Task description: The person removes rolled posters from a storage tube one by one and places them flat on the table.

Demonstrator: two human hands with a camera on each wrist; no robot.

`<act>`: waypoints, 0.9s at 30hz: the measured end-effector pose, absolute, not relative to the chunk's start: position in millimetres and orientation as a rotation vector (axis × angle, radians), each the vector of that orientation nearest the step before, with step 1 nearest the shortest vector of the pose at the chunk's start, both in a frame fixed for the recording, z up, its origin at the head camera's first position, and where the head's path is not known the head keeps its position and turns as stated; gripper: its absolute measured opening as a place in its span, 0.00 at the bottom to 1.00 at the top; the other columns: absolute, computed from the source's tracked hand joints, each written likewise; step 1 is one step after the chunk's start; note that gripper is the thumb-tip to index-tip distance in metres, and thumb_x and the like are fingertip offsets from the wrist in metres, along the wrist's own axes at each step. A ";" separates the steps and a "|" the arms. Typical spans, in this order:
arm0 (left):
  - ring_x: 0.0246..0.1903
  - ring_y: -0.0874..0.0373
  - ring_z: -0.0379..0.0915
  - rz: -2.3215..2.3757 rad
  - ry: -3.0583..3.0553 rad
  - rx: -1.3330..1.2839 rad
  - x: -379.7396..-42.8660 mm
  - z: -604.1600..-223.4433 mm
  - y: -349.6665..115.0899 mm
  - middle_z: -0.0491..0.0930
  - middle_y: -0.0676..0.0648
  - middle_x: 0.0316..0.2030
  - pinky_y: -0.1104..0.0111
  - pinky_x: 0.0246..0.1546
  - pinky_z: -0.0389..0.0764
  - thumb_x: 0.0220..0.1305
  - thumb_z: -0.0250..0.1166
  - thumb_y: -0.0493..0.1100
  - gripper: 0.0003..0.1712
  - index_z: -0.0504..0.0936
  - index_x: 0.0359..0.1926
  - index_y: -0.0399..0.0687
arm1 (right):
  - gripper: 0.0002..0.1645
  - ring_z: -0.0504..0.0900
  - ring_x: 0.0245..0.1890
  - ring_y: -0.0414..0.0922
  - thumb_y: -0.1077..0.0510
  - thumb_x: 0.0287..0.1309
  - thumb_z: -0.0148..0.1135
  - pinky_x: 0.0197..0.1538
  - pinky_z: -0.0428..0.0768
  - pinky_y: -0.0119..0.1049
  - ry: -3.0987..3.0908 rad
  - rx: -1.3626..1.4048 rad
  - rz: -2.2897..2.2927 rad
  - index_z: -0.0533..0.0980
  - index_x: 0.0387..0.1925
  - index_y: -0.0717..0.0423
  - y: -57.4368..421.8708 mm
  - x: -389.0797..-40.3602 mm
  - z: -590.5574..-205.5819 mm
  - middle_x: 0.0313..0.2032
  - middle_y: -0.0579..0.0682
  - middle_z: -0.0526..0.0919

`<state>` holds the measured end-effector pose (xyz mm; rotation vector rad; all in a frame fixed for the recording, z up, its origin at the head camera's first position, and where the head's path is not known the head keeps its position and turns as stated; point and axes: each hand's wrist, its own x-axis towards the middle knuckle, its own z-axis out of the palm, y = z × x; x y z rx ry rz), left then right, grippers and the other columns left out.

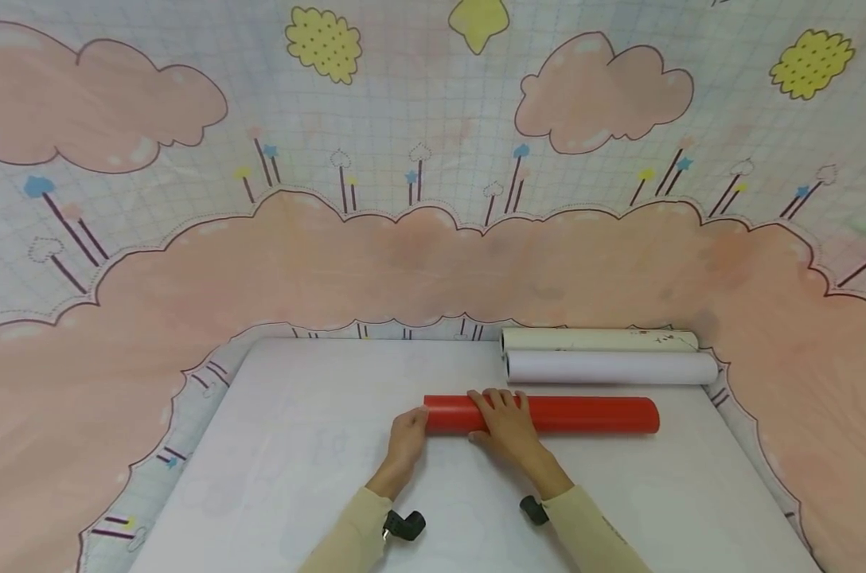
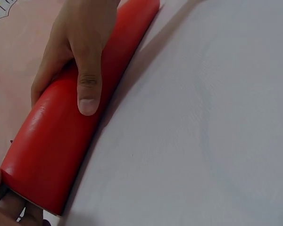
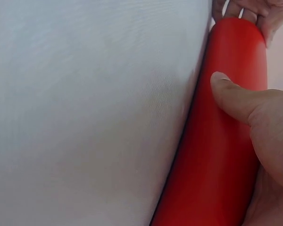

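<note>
A smooth red roll (image 1: 594, 415) lies sideways across the white tabletop (image 1: 318, 477). My left hand (image 1: 407, 438) holds its left end. In the left wrist view, that hand's fingers (image 2: 12, 205) curl at the end edge, partly cut off by the frame. Over the roll's left half, my right hand (image 1: 506, 426) grips it from above, fingers across the top. In the right wrist view the right thumb (image 3: 236, 99) lies along the near side of the roll (image 3: 212, 165), while its other fingers are hidden behind.
Behind the red roll, toward the back right, lie a white roll (image 1: 612, 368) and a cream patterned roll (image 1: 598, 341), side by side. A cloud-printed cloth (image 1: 433, 270) surrounds the table at the back and sides. Small black devices (image 1: 404, 525) sit at both wrists.
</note>
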<state>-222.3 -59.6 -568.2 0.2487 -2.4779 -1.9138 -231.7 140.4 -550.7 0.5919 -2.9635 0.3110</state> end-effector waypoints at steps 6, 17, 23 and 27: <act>0.34 0.58 0.64 -1.929 -2.444 0.280 -221.3 -567.4 -60.6 0.75 0.47 0.28 0.68 0.38 0.66 0.74 0.52 0.45 0.23 0.77 0.24 0.35 | 0.45 0.69 0.61 0.56 0.41 0.51 0.72 0.68 0.57 0.63 -2.963 0.587 0.320 0.65 0.69 0.44 137.1 -230.5 -550.5 0.59 0.53 0.74; 0.72 0.37 0.55 -2.127 -2.537 0.225 -221.4 -566.8 -76.2 0.67 0.33 0.68 0.45 0.72 0.58 0.76 0.47 0.43 0.26 0.70 0.64 0.26 | 0.46 0.68 0.62 0.56 0.41 0.52 0.72 0.68 0.57 0.63 -2.958 0.581 0.358 0.65 0.69 0.44 135.0 -228.1 -552.2 0.59 0.53 0.74; 0.73 0.37 0.51 -2.289 -2.536 0.139 -224.6 -564.5 -81.2 0.63 0.32 0.69 0.46 0.73 0.55 0.77 0.44 0.45 0.29 0.62 0.69 0.26 | 0.45 0.69 0.61 0.56 0.41 0.52 0.72 0.68 0.57 0.63 -2.955 0.586 0.365 0.65 0.69 0.44 138.5 -229.0 -551.0 0.59 0.54 0.74; 0.74 0.37 0.49 -2.358 -2.534 0.143 -225.6 -563.2 -82.0 0.60 0.33 0.71 0.46 0.74 0.54 0.77 0.44 0.48 0.32 0.58 0.71 0.28 | 0.45 0.70 0.60 0.56 0.41 0.52 0.72 0.67 0.58 0.63 -2.945 0.600 0.350 0.65 0.69 0.44 139.0 -229.7 -550.6 0.58 0.54 0.75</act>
